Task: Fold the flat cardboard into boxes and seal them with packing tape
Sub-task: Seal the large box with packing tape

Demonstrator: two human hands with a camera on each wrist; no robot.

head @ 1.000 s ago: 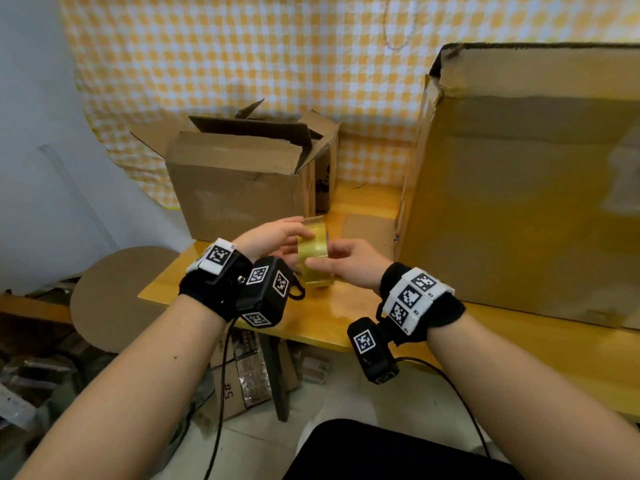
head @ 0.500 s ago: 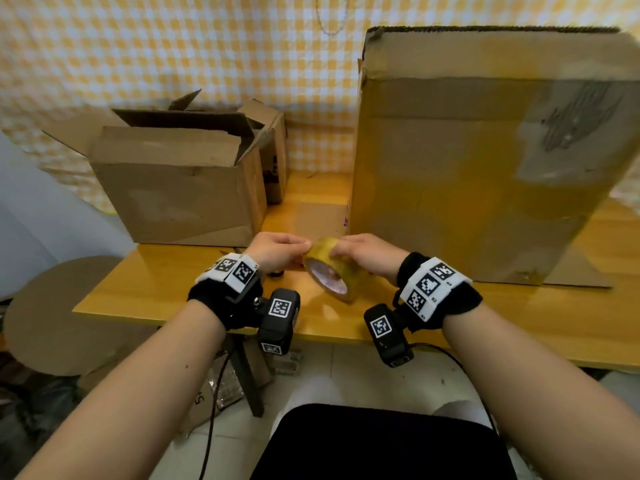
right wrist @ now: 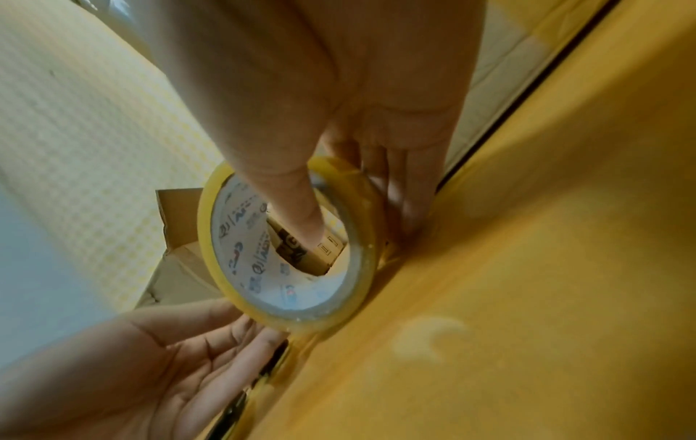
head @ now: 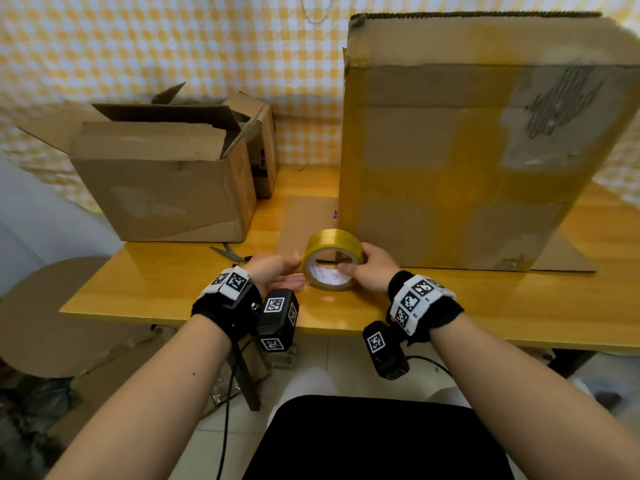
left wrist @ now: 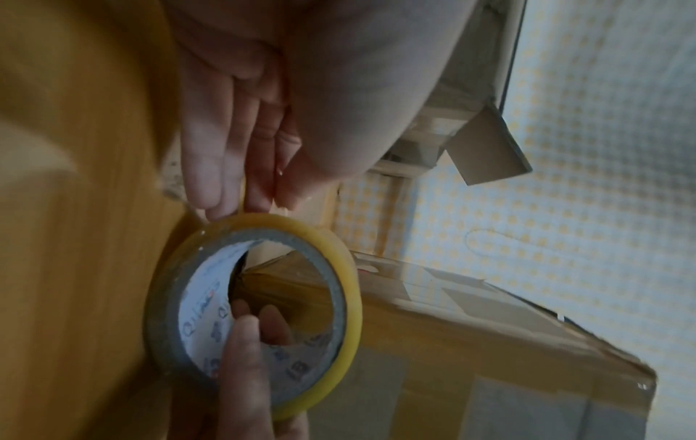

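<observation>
A roll of yellowish packing tape (head: 333,237) stands on edge low over the wooden table (head: 485,306), its white printed core facing me. My right hand (head: 367,265) grips it, thumb (right wrist: 297,202) inside the core and fingers on the outer face. My left hand (head: 282,276) has straight fingers (left wrist: 222,166) whose tips touch the roll's (left wrist: 348,262) left side. In the right wrist view the left palm (right wrist: 150,357) lies open beside the roll (right wrist: 229,285). Just behind the roll a large cardboard box (head: 467,150) with tape strips stands upright.
A smaller box (head: 159,188) with raised flaps sits at the back left, a second small box (head: 265,147) behind it. Scissors (head: 228,252) lie on the table left of my hands. Flat cardboard (head: 304,220) lies under the large box. A checked cloth covers the wall.
The roll has come down from in front of the small box to table height by the large box, and turned so its core faces me. Both hands stayed on it.
</observation>
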